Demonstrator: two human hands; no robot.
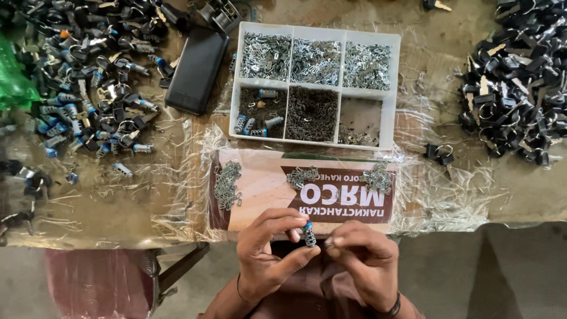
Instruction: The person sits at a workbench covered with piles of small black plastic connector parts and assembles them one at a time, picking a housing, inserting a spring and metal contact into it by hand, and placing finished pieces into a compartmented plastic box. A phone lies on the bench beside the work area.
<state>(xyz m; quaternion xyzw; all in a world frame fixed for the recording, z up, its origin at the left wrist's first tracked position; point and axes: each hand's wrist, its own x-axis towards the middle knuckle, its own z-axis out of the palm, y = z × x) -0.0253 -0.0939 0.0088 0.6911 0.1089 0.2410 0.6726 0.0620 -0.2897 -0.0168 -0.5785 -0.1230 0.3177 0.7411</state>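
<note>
One small ridged silver lock cylinder (309, 234), blue-capped, upright, pinched in left hand (269, 254) fingertips.

Left hand (269, 251) pinched a small lock cylinder (308, 234) (blue-capped, upright); right hand (363, 260) pinched a tiny metal piece beside it. White compartment tray (390, 94) sat on worktop (100, 201).

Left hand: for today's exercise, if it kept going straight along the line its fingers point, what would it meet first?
Probably the right hand: the left hand points across at it, with only the small lock cylinder between.
</note>
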